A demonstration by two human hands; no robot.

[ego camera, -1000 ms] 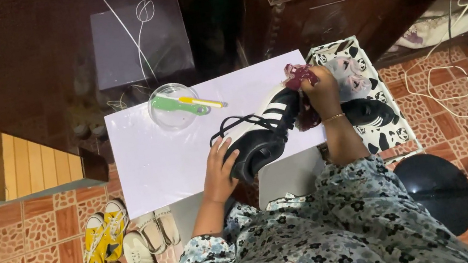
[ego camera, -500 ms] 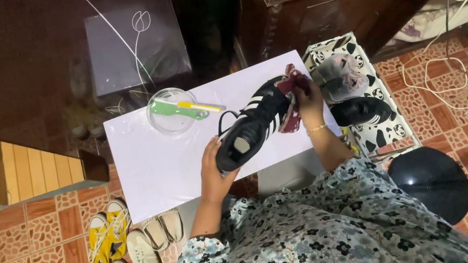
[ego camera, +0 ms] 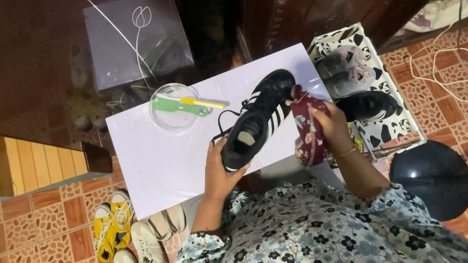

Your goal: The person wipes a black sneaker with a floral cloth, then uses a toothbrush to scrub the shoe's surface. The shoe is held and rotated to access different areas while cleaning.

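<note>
My left hand (ego camera: 219, 166) grips the heel of a black sneaker with white stripes (ego camera: 256, 119), holding it tilted above the white table (ego camera: 156, 156), toe pointing away. My right hand (ego camera: 328, 124) holds a dark red patterned cloth (ego camera: 308, 128) pressed against the sneaker's side near the toe. The black laces hang loose over the table.
A clear bowl (ego camera: 175, 107) with a green and yellow brush stands at the table's far side. A panda-print rack (ego camera: 378, 127) at right holds a black shoe (ego camera: 372, 106) and a grey pair. Yellow and cream shoes (ego camera: 112, 224) lie on the tiled floor left. A black round base (ego camera: 431, 180) sits at right.
The sneaker was lifted off the table and turned on its side. My right hand brought the red cloth from the toe to the shoe's side.
</note>
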